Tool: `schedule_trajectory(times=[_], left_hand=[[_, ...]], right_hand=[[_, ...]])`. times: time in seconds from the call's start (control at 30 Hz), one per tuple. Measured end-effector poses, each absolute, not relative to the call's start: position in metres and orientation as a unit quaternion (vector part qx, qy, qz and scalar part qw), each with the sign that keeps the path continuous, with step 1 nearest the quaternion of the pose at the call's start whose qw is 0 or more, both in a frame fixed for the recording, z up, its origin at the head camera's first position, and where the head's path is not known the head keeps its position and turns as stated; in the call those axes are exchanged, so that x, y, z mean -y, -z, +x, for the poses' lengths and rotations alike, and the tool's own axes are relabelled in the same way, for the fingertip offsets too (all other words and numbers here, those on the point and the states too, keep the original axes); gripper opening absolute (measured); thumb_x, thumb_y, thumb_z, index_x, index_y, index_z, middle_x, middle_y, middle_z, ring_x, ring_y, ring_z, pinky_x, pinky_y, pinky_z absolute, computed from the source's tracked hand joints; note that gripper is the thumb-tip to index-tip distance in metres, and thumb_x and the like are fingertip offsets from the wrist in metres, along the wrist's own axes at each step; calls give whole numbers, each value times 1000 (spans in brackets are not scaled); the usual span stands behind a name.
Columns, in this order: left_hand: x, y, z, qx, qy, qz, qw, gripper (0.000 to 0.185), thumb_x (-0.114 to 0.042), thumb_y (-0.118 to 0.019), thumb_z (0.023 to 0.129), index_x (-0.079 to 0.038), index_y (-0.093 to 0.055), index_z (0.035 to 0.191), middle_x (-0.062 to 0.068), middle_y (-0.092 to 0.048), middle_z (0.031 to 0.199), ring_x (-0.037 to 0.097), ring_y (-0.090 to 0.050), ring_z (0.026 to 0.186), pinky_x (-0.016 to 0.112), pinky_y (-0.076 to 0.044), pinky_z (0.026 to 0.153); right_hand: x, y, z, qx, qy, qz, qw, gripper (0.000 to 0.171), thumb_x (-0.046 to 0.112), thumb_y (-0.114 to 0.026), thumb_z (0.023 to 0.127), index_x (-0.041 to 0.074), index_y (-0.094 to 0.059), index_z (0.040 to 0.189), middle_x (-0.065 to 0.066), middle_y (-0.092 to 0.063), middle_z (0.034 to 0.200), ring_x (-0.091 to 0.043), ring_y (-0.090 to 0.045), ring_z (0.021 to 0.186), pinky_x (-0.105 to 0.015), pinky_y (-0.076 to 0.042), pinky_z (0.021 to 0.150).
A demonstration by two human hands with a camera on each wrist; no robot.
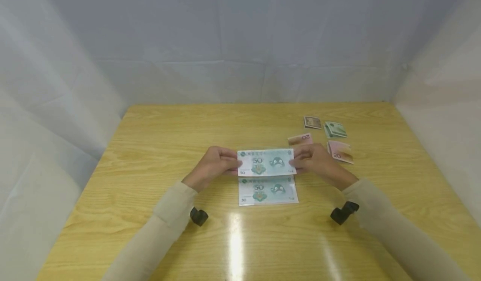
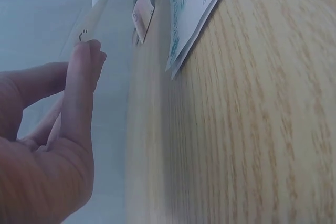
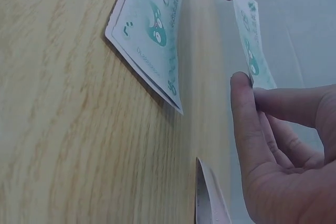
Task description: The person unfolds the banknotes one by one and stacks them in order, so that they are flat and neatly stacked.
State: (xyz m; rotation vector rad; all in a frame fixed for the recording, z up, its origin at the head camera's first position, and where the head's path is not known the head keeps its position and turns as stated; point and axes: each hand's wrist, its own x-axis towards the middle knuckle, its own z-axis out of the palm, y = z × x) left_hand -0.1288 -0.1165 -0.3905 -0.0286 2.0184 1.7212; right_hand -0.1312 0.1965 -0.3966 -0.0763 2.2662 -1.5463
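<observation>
A green 50 note (image 1: 266, 162) hangs flat above the table, held at both short ends. My left hand (image 1: 221, 164) pinches its left end between thumb and fingers; my right hand (image 1: 306, 160) pinches the right end. In the left wrist view the held note (image 2: 90, 22) runs edge-on from my left hand (image 2: 79, 72). The right wrist view shows the same note (image 3: 251, 51) rising from my right hand (image 3: 247, 90). Just nearer me, a small pile of 50 notes (image 1: 268, 191) (image 2: 191, 9) (image 3: 152, 30) lies flat on the wooden table (image 1: 150, 155).
Other notes lie at the back right: a pink 20 note (image 1: 300, 139), a second pink one (image 1: 341, 151), a green stack (image 1: 335, 129) and a brownish note (image 1: 312, 122). White curtain walls (image 1: 240, 43) enclose the table on three sides.
</observation>
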Motion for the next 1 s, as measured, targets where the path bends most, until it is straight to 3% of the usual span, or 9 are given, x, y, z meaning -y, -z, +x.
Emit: schedule_trajectory(times=[0.3,0.7,1.0], left_hand=[[118,394,-124,-733,-623,-7,271,26,0,-69,93,7,-65,118,19,-72,108,26,-72,93,41,-61,92],[116,398,-117,-751,-599,-10,278,38,0,-73,89,10,-60,124,17,-73,103,27,-74,87,37,-64,83],[113,401,-114,-759,-582,5,293,25,1,-74,88,9,-66,110,19,-71,98,27,-74,82,36,-65,79]], right_hand=[[-202,402,-127,-803,556,-29,213,24,7,-74,91,-6,-64,108,-16,-71,102,-21,-71,90,-34,-64,82],[-207,403,-119,-801,543,-36,251,21,8,-76,90,-6,-68,104,-15,-73,96,-25,-72,85,-36,-65,79],[-209,407,-115,-797,542,-44,263,21,7,-77,88,-6,-67,100,-14,-72,88,-24,-72,76,-37,-65,74]])
